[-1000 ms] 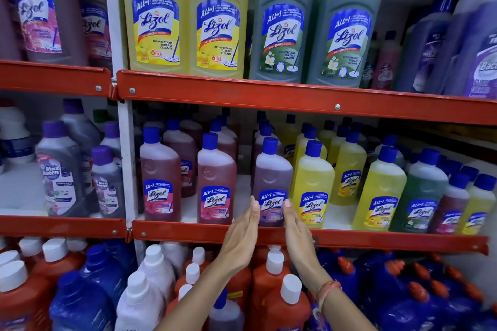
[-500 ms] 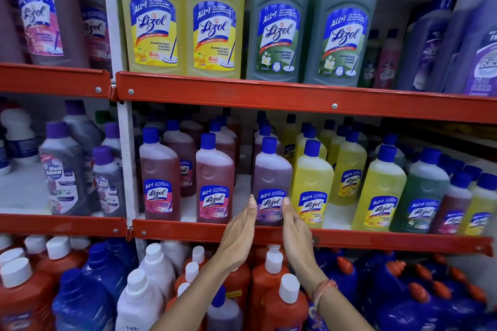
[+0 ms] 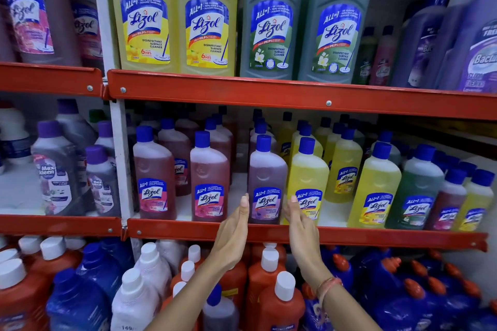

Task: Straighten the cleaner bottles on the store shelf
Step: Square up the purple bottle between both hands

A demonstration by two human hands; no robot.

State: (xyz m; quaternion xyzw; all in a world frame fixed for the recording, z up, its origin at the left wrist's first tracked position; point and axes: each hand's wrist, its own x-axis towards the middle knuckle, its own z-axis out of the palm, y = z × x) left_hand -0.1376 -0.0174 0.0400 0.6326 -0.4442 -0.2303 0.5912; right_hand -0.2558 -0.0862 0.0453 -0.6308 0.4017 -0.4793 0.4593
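Observation:
A purple Lizol bottle (image 3: 266,169) with a blue cap stands upright at the front of the middle shelf (image 3: 376,239). It sits between a pink bottle (image 3: 209,169) and a yellow bottle (image 3: 308,172). My left hand (image 3: 233,231) is held flat just left of the purple bottle's label, fingers straight and pointing up. My right hand (image 3: 300,226) mirrors it on the right, in front of the yellow bottle's lower edge. Both palms face the purple bottle with a small gap; neither grips it.
Rows of pink, yellow and green bottles fill the middle shelf behind and to the right. Large bottles (image 3: 207,16) stand on the upper shelf. Orange, white and blue bottles (image 3: 279,301) crowd the shelf below my forearms. A white upright post (image 3: 118,158) divides the bays.
Both hands have drawn slightly apart from the purple bottle's sides, which they touched before. The bottle stays upright in place.

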